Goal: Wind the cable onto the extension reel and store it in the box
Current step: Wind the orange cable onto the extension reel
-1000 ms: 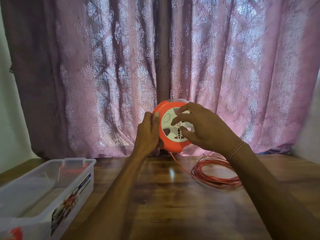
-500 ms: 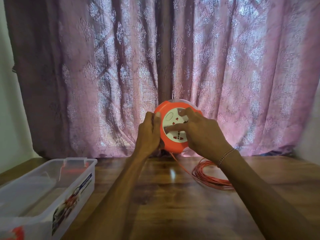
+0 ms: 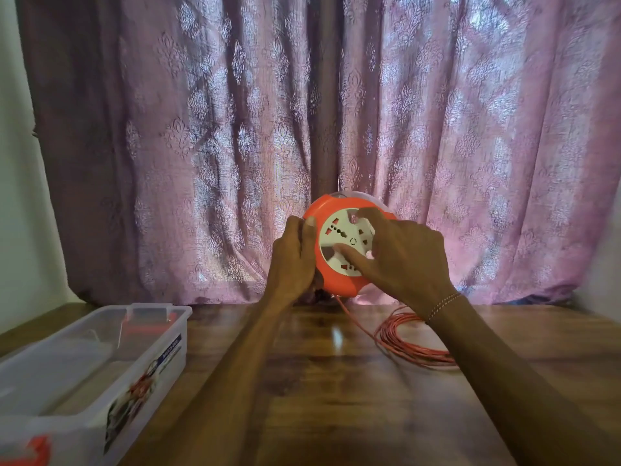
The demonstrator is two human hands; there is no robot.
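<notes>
hands, two, hold one reel [image 3: 336,280]: left hand [image 3: 294,260] gripping rim, right hand [image 3: 403,260] spread across sockets.

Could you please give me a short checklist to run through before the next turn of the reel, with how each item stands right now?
1. Reel steadied: ok. The left hand grips its left rim and holds it up off the table.
2. Turning grip: ok. The right hand has its fingers on the white socket face.
3. Cable path to the reel: ok. One strand runs from the reel's underside to the loose coil on the table.
4. Coil free of knots: cannot tell; the right forearm hides part of it.
5. Winding finished: not ok. Many loops lie unwound.
6. Box ready: ok. It stands open at the left.
</notes>
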